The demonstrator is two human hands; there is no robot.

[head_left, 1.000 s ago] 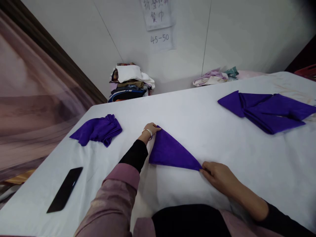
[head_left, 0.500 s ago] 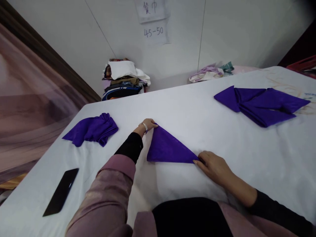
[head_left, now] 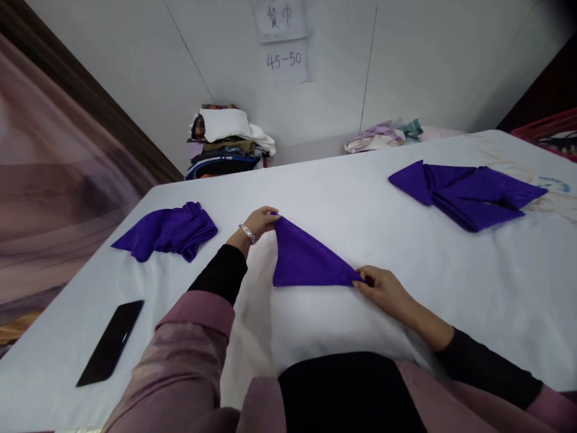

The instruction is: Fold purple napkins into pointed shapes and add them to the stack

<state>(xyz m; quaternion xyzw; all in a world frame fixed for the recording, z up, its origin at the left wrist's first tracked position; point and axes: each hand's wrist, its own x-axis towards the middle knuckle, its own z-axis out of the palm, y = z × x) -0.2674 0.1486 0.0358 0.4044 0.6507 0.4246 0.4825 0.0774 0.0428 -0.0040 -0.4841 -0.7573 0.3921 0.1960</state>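
Note:
A purple cloth napkin (head_left: pixel 304 260) lies folded into a triangle on the white table (head_left: pixel 342 198) in front of me. My left hand (head_left: pixel 259 221), with a silver bracelet on the wrist, pinches the napkin's far top corner. My right hand (head_left: pixel 383 287) pinches the near right corner. The cloth is stretched flat between the two hands.
A crumpled purple napkin (head_left: pixel 167 230) lies at the left. A pile of folded purple napkins (head_left: pixel 466 192) sits at the right. A black phone (head_left: pixel 110 341) rests near the left front edge. Stacked clothes (head_left: pixel 228 143) and more fabric (head_left: pixel 381 135) lie behind the table by the wall.
Both hands kept their hold on the napkin's corners. The right hand drew its corner slightly inward and the cloth now looks a little narrower.

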